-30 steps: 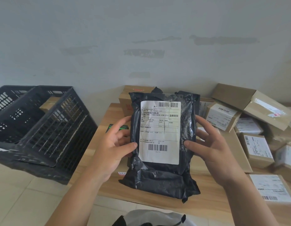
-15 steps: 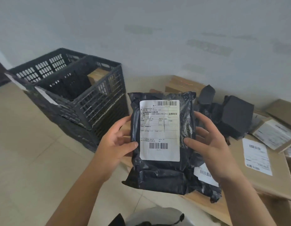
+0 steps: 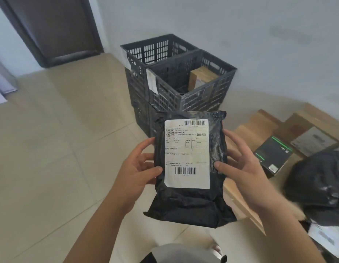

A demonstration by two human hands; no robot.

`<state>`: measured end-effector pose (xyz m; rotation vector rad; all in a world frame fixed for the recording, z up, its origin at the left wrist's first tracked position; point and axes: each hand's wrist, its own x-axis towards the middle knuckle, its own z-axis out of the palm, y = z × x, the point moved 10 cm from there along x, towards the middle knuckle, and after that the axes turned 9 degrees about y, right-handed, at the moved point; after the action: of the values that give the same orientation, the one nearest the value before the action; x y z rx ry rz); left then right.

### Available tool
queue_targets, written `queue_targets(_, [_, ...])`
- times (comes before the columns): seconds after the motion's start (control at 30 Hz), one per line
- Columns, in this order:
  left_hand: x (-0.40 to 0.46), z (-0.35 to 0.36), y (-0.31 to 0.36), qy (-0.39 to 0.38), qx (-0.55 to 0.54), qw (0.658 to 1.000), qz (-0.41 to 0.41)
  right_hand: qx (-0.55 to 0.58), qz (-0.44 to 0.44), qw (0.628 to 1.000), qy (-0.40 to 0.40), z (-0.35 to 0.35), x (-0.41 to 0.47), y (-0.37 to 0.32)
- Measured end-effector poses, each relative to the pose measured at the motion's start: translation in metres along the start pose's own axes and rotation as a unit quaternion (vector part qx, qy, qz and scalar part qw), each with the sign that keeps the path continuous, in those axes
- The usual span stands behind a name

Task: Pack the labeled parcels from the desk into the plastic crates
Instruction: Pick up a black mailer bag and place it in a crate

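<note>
Since the earlier frames the view has been swung to the left, away from the tabletop, so that the crates, formerly at the left edge, are now seen straight ahead beyond the parcel, and a dark door has come into sight at the far left. The grip itself is unchanged: the left hand (image 3: 137, 168) is closed on the left edge of the black parcel (image 3: 189, 168), thumb laid across the front and fingers behind, and the right hand (image 3: 239, 162) is clamped on the right edge in the same manner. The parcel is held upright in the air between the two hands, its white shipping label (image 3: 187, 153) turned toward the camera, clear of both the tabletop and the floor. Beyond it, the nearer crate (image 3: 191, 86) is seen standing on the tiled floor (image 3: 51, 149) against the wall, with a brown carton (image 3: 202, 76) already lying inside; a second crate (image 3: 155, 52) is set just behind it, touching. The tabletop (image 3: 248, 130) is now left at the right, with a dark box with green trim (image 3: 273, 156) and another black bag (image 3: 317, 179) on it. The turn is judged to mean that the carry has been begun and only the lowering into the nearer crate remains for this parcel.
</note>
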<state>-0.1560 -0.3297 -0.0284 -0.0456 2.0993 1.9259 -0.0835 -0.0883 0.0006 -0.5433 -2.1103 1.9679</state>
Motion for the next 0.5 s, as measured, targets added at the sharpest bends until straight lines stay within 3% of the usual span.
queue_targets(0.23, [0.012,-0.076,-0.022,0.026,-0.029,0.999,-0.019,0.004,0.032,0.999,-0.032,0.077,0.005,0.011])
queue_targets(0.5, [0.062,-0.087,-0.026,0.030,-0.028,0.998,-0.039,-0.010,0.060,0.998,-0.026,0.099,0.056,0.021])
